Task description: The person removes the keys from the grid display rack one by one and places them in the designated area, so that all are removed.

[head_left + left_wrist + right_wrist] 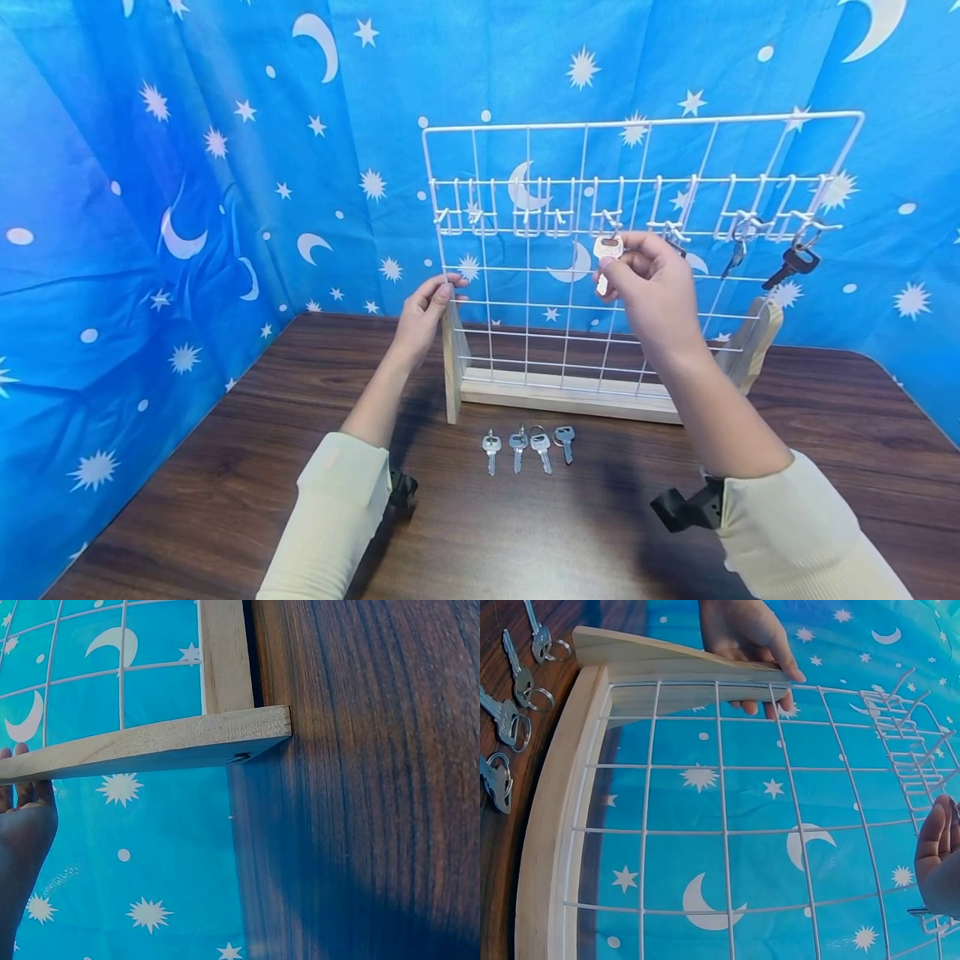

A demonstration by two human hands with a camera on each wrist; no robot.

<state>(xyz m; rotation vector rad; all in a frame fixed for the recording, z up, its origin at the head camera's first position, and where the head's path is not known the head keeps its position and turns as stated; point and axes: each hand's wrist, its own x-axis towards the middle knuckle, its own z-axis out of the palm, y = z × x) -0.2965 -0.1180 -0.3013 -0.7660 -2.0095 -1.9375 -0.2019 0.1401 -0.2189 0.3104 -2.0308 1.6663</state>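
My right hand (660, 292) pinches a silver key (608, 247) between thumb and fingers. The key is upright at a hook (609, 222) near the middle of a white wire grid rack (566, 307); whether its ring is over the hook cannot be told. My left hand (422, 321) grips the top of the rack's left wooden side support (453, 358), thumb in front and fingers behind. In the left wrist view, fingers of the left hand (26, 832) reach around that wooden piece. The right wrist view shows only part of the right hand (939, 870) at its edge.
Several keys with rings (517, 446) lie in a row on the dark wooden table (480, 533) before the rack. A dark key (793, 262) and a silver key (737, 250) hang from right-hand hooks; another is partly hidden behind the right hand. A blue starry curtain (247, 183) stands behind.
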